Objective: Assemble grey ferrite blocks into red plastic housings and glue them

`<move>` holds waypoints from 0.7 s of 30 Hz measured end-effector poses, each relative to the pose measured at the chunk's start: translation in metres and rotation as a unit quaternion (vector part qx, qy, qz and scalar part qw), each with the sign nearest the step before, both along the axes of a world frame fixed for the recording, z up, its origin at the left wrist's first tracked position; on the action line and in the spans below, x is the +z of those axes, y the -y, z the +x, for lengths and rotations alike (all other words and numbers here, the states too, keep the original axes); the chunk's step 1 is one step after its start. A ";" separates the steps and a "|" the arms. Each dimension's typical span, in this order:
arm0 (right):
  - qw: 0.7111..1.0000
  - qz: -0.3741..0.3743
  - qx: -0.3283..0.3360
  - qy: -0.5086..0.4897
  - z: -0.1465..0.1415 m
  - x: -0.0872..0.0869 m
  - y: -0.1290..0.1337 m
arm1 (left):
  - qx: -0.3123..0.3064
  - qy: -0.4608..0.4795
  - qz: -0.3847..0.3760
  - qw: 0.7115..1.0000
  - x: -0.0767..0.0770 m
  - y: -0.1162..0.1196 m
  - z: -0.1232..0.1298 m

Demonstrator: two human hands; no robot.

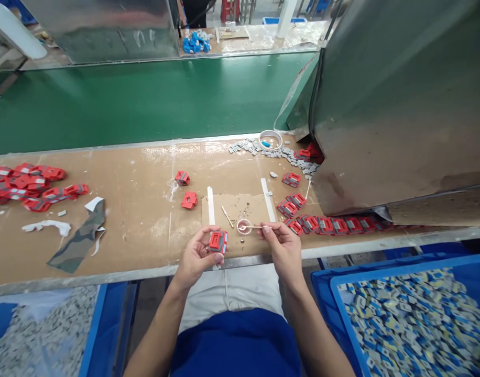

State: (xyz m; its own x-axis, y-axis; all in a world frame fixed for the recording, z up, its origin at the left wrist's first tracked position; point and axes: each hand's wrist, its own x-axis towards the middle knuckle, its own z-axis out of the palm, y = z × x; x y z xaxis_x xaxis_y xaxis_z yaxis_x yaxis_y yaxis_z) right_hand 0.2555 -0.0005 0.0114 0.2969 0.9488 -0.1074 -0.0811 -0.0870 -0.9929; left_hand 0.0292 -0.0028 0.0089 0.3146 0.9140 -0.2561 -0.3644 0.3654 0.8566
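My left hand (198, 255) holds a red and grey plastic part (218, 242) between thumb and fingers, just above the table's front edge. My right hand (282, 247) pinches a thin white stick (257, 227), whose tip is at a small round clear dish (244, 226). The dish sits on a cardboard sheet (224, 201) between two white tape strips. Another short stick (227, 216) lies left of the dish. Two more red parts (189, 199) (182, 178) rest beyond my left hand.
Red parts (339, 226) line the right side by a metal housing (401, 115); more are piled (25, 183) at far left. A tape roll (270, 140) lies among grey pieces. A green belt (145, 99) runs behind. Blue bins (336, 293) (94, 324) flank my lap.
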 end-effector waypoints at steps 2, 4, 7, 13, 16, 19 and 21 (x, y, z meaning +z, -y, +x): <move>1.000 0.009 -0.006 0.007 -0.001 0.008 0.004 | -0.006 0.030 0.013 0.999 -0.003 0.002 0.001; 1.000 0.026 -0.007 0.014 -0.003 0.017 0.009 | 0.020 0.043 0.028 0.998 -0.004 0.002 0.000; 0.998 0.059 0.003 0.011 -0.008 0.031 0.017 | 0.046 0.052 0.020 0.997 -0.004 0.000 -0.003; 0.986 0.148 0.047 0.065 -0.025 0.045 0.020 | 0.020 0.046 -0.002 0.999 -0.006 -0.001 -0.003; 0.972 0.183 0.064 0.130 -0.030 0.045 0.019 | 0.017 0.016 0.014 1.000 -0.009 0.000 -0.003; 0.964 0.194 0.074 0.169 -0.033 0.045 0.019 | 0.012 0.000 0.023 1.000 -0.010 0.001 -0.004; 0.961 0.193 0.078 0.184 -0.034 0.045 0.018 | 0.006 -0.005 0.026 1.000 -0.010 0.001 -0.004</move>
State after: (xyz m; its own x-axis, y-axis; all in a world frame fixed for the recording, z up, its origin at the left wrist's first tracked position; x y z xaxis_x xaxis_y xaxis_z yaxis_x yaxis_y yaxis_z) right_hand 0.2212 -0.0187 0.0565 0.0976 0.9328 0.3470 0.2658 0.3116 -0.9123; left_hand 0.0252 -0.0042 -0.0009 0.3009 0.9301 -0.2108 -0.3592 0.3153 0.8784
